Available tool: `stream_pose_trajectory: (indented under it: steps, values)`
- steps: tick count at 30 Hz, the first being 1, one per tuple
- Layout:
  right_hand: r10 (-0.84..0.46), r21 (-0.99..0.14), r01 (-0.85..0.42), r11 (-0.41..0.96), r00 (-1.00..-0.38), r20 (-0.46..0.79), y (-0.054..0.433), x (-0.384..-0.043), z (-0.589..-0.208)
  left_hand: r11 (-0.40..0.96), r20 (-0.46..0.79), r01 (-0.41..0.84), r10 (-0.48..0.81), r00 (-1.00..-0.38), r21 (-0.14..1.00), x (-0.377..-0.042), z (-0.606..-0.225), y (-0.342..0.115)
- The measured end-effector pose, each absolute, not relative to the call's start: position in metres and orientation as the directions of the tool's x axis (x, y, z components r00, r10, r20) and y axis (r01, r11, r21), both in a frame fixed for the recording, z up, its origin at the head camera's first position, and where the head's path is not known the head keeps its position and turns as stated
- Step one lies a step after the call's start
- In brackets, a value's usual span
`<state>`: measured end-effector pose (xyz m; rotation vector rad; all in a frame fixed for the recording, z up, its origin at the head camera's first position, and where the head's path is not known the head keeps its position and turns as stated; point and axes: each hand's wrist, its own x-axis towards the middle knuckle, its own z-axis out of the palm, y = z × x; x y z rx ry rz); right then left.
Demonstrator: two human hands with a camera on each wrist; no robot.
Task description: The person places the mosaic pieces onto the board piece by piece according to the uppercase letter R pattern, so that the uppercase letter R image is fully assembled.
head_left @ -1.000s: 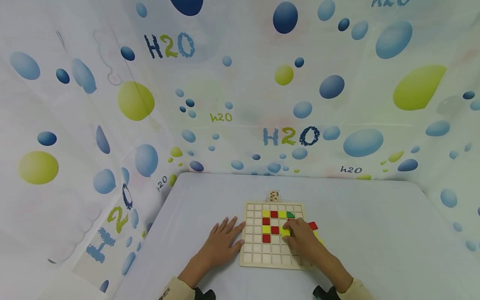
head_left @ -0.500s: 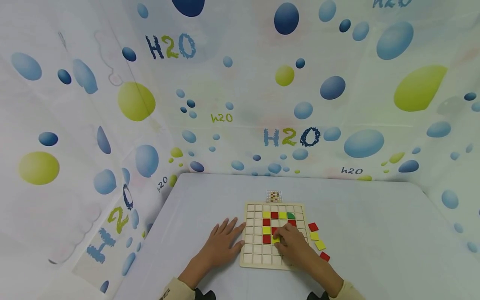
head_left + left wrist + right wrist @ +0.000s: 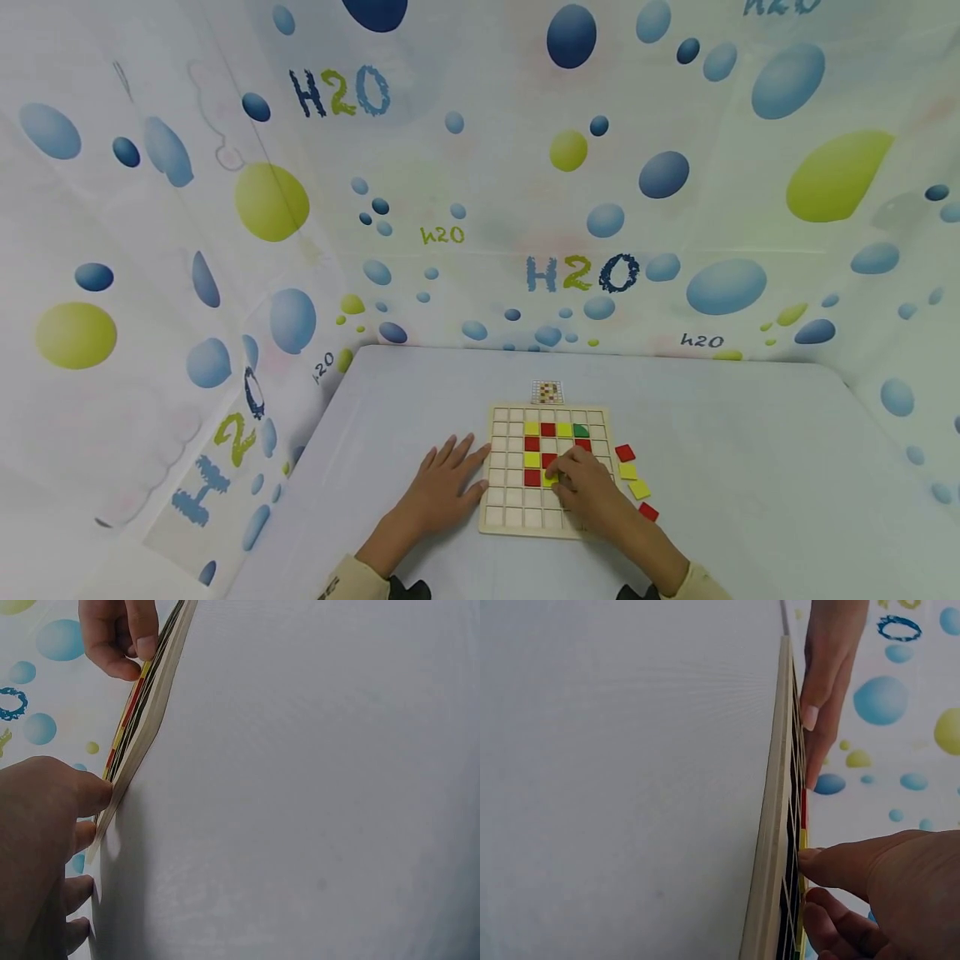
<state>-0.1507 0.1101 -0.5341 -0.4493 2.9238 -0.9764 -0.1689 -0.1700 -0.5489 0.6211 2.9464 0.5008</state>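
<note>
A wooden grid board [image 3: 510,521] lies on the table, with red, yellow and green tiles in several of its cells. My right hand [image 3: 588,487] is over the middle of the board. Its thumb and curled fingers pinch a yellow tile [image 3: 551,480], which sits beside a red tile [image 3: 532,477] and is partly covered by the fingertips. In the right wrist view the thumb rests at a yellow tile's edge [image 3: 803,838]. My left hand [image 3: 442,487] lies flat with spread fingers, its fingertips and thumb against the board's left edge [image 3: 154,712].
Red and yellow loose tiles [image 3: 638,489] lie on the table just right of the board. A small printed pattern card [image 3: 547,392] lies behind the board's far edge. A white cloth with blue and green spots hangs behind the table [image 3: 712,433].
My right hand has carried the yellow tile left and toward me, from a right-hand cell to beside the lower red tile, then stayed there. My left hand has not moved.
</note>
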Motion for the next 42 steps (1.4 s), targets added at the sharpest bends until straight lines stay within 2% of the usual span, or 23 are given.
stream_pose_trajectory:
  steps: [6,12,20,25,33,42]
  values:
    - [-0.265,-0.564,-0.265,0.782,-0.96,0.084,0.113,-0.149,-0.533,0.86,-0.015,0.383,0.412,-0.911,0.336,-0.169,-0.549,-0.17]
    - [-0.211,-0.565,-0.215,0.796,-0.975,0.074,0.135,-0.148,-0.528,0.86,-0.015,0.383,0.412,-0.911,0.336,-0.17,-0.55,-0.17]
    - [-0.044,-0.516,-0.046,0.856,-0.999,0.015,0.183,-0.155,-0.529,0.858,-0.011,0.385,0.413,-0.911,0.34,-0.17,-0.551,-0.171]
    - [0.018,-0.502,0.045,0.864,-0.998,-0.058,0.208,-0.157,-0.536,0.859,-0.014,0.384,0.413,-0.911,0.34,-0.17,-0.549,-0.17]
    - [0.016,-0.557,0.071,0.828,-0.995,-0.103,0.221,-0.161,-0.535,0.851,-0.012,0.382,0.414,-0.91,0.361,-0.168,-0.545,-0.17]
    - [0.022,-0.561,0.038,0.827,-0.999,-0.034,0.211,-0.165,-0.542,0.854,-0.015,0.381,0.412,-0.911,0.354,-0.168,-0.546,-0.17]
